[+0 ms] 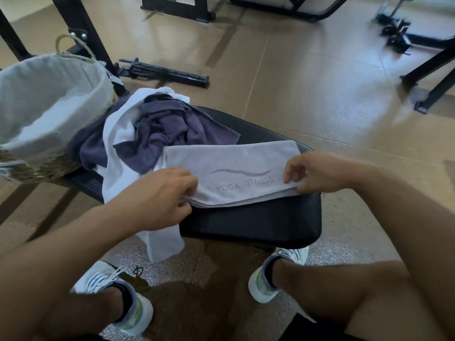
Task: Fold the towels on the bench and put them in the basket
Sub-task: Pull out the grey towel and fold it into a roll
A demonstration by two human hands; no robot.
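A light grey towel (234, 166) printed "YOGA FITNESS" lies folded in a long strip across the black padded bench (251, 225). My left hand (162, 195) pinches its near left corner. My right hand (317, 172) pinches its near right corner. Behind it sits a crumpled dark purple towel (170, 126) on top of a white towel (118, 134) that hangs off the bench's near edge. A woven basket (49, 109) with a pale cloth lining stands on the bench at the far left; a pale cloth shows on its floor.
My legs and white sneakers (270, 274) straddle the bench's near end. Black gym machine frames (162, 70) and bars stand on the tan floor behind and to the right.
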